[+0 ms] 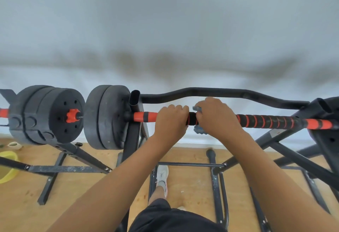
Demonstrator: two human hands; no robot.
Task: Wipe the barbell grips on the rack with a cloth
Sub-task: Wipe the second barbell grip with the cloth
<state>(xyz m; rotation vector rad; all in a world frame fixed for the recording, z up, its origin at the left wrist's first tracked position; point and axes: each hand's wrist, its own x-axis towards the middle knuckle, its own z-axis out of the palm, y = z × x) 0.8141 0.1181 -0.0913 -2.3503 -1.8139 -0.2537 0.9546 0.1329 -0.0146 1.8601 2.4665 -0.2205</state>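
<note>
A red and black barbell (266, 121) lies across a black rack (134, 101), with black weight plates (106, 117) at its left end. My left hand (171, 119) grips the bar near its middle. Just to the right, my right hand (216, 116) grips a blue cloth (200, 130) wrapped round the bar. Bits of the cloth show above and below the fingers. A short black stretch of grip (192, 118) shows between the two hands.
A second loaded bar with black plates (45, 114) and a red collar (73, 115) sits at the left. A curved black bar (220, 92) runs behind. Rack legs (216, 180) cross the wooden floor; my foot (162, 176) stands between them. A yellow object (8, 165) lies far left.
</note>
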